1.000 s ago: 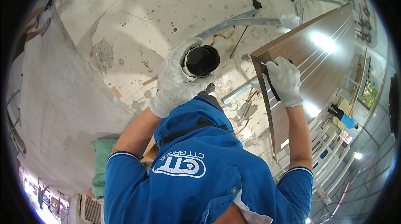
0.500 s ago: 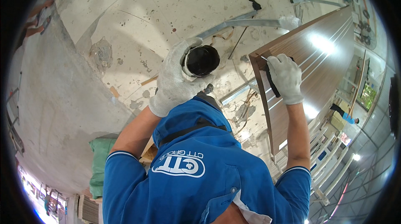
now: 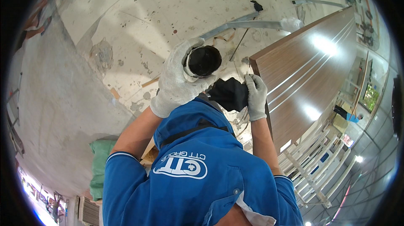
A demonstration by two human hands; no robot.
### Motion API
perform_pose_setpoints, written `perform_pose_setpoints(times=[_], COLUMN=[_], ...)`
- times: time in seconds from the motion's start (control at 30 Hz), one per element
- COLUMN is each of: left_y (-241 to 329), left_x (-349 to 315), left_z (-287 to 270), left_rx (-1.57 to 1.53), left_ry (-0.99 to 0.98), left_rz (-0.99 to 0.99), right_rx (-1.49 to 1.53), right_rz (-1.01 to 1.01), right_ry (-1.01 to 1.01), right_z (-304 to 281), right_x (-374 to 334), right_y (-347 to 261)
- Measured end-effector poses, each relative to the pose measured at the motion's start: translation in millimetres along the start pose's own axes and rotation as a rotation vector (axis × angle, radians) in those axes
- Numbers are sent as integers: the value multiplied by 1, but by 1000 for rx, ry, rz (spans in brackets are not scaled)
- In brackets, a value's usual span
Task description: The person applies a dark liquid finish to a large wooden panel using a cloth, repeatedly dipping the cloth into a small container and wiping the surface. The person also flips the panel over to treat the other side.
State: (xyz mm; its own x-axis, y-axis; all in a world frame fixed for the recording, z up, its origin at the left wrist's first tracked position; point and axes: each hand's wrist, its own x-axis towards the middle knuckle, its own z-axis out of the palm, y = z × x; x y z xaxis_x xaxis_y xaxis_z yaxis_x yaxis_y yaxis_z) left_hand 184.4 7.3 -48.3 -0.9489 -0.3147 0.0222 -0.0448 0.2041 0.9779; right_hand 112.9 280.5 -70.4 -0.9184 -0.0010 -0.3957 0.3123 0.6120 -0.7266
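Observation:
My left hand (image 3: pixel 171 78), in a pale knitted glove, is wrapped round a small round can (image 3: pixel 203 61) with a dark inside and a whitish smeared outer wall. My gloved right hand (image 3: pixel 256 96) is closed on a black cloth (image 3: pixel 230 94), which spreads out to its left below the can. A thin light tip pokes up above the right fingers, too small to name. The right hand is beside the near left edge of a brown wood-grain panel (image 3: pixel 303 74) with pale lines along it. Whether the hand touches that edge, I cannot tell.
Grey metal bars (image 3: pixel 235 24) lie on the stained floor beyond the can, with a dark scrap (image 3: pixel 256 5) at their end. A green sack (image 3: pixel 100 165) sits at lower left. White racks (image 3: pixel 313 171) stand at right, and a person in blue (image 3: pixel 352 117) is farther off.
My right hand has moved left and down, off the panel's face to beside its edge. The black cloth now hangs spread out to its left. My left hand and the can stay still.

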Motion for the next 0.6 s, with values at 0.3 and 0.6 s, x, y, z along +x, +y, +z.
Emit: perform_pose_setpoints(times=[0.3,0.6], left_y=[1,1], left_x=[2,2], left_z=[7,8], left_rx=[-66,-1], left_ry=[-14,4], left_rz=[-73,1], right_rx=[71,109], right_rz=[19,40], right_ry=[123,144], right_z=[10,12], right_x=[11,12], right_y=[10,19])
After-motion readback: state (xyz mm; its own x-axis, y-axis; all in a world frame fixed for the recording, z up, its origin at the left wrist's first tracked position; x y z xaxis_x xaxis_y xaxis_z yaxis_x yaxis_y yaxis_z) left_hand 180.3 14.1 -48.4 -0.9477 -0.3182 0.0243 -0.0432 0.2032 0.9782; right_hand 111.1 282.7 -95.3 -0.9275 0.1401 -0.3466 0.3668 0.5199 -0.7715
